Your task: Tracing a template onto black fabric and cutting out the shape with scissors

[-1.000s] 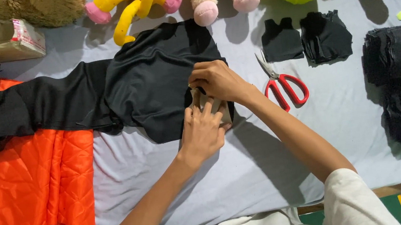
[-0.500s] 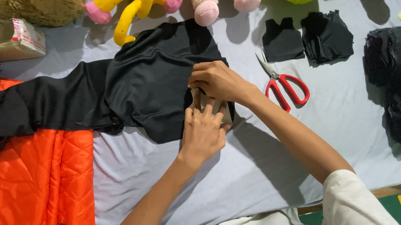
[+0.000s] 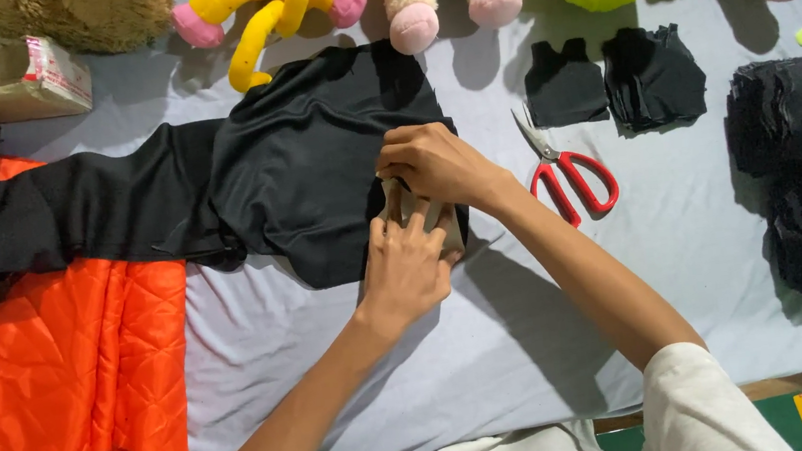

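While both hands press a tan card pattern (image 3: 420, 215) flat on the black cloth (image 3: 305, 181) to steady it, left hand (image 3: 406, 270) below, right hand (image 3: 434, 163) above; red scissors (image 3: 572, 176) just beside on worktop (image 3: 498, 366).

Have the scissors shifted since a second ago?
No. The scissors lie in the same spot, right of the black cloth, below the small black pieces.

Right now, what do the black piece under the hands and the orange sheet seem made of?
Black piece: soft matte knit or fleece cloth, seemingly; it drapes in loose folds. Orange sheet: quilted, slightly shiny synthetic fabric, probably padded; a stitched diamond pattern shows.
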